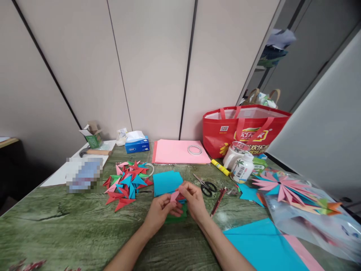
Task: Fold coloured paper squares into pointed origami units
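A small folded pink paper piece is held between my two hands above the table. My left hand pinches its lower left side, while my right hand pinches its upper right with thumb and fingertips. Something red shows by the right fingertips. Behind and below the hands lie blue paper squares, partly covered by them. Green paper shows under the hands. Left of the blue squares is a pile of folded red, blue, pink and green pieces.
Scissors, a red pen and a yellow glue stick lie to the right. Beyond are a white bottle, a red bag and pink sheets. Blue sheets lie at front right; a hammer at back left.
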Tool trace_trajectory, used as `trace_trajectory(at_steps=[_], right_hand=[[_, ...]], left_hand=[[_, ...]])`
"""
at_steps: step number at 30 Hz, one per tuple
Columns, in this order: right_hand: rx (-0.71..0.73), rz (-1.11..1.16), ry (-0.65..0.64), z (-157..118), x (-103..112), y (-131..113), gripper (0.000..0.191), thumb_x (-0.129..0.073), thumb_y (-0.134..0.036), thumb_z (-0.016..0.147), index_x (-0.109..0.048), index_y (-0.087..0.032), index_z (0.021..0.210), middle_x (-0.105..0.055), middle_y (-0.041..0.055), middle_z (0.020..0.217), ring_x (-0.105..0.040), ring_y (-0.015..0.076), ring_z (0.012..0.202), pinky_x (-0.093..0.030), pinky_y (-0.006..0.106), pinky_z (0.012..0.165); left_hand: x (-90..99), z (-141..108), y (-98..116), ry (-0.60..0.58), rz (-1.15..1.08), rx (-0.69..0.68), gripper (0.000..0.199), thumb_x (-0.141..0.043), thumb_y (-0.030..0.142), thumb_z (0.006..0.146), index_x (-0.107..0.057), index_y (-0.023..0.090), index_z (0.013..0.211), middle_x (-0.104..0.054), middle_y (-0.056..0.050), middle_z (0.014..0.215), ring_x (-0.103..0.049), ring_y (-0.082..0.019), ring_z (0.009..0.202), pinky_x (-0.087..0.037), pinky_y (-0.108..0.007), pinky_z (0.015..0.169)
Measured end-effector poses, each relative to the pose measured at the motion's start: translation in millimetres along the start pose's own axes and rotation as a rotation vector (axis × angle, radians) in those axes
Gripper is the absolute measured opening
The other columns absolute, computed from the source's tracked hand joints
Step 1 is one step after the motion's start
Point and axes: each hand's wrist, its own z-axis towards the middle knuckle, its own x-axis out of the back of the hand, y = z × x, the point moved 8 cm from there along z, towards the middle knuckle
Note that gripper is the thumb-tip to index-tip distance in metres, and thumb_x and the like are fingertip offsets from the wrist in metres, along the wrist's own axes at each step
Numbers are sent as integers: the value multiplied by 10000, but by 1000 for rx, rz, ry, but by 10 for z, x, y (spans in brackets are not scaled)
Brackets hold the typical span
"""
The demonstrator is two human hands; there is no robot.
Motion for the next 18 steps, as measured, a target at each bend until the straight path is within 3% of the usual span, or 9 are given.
trace_trajectory(at_steps=[2,4,7,13,18], right_hand=[[-30,-42,6,-4,-21,27,246,-589,-352,713,-519,-168,564,-494,-38,511,-453,91,476,-377,203,478],[-42,-86,-66,-13,-104,36,183,-614,-344,685,-562,-172,653,-552,-19,583,-505,116,548,-413,225,534],[-47,-121,-137,-38,-172,53,173,-664,-316,630,-578,-166,616,-603,6,645,-538,136,611,-423,242,583],[-76,-133,-85,-50,-124,125,195,-648,-314,651,-559,-156,582,-589,-6,577,-499,109,522,-390,221,515],[-19,-210,-48,-34,-155,68,200,-618,-306,685,-537,-164,569,-573,-8,573,-516,120,550,-424,228,542]], left_hand=[[12,-1,-25,22,-4,30,213,-614,352,669,-578,142,685,-681,-25,606,-651,-189,527,-534,-303,515],[49,-10,-23,74,11,39,245,-616,380,656,-562,143,631,-670,-22,551,-642,-188,485,-529,-298,486],[87,-29,12,132,35,27,259,-619,392,647,-562,142,616,-662,-22,519,-643,-194,488,-534,-303,490],[70,-25,-9,137,43,42,250,-614,378,648,-550,140,604,-651,-18,506,-634,-182,448,-527,-289,458],[101,-18,-75,176,105,47,264,-565,374,688,-513,149,559,-614,-8,426,-584,-152,338,-445,-216,323]])
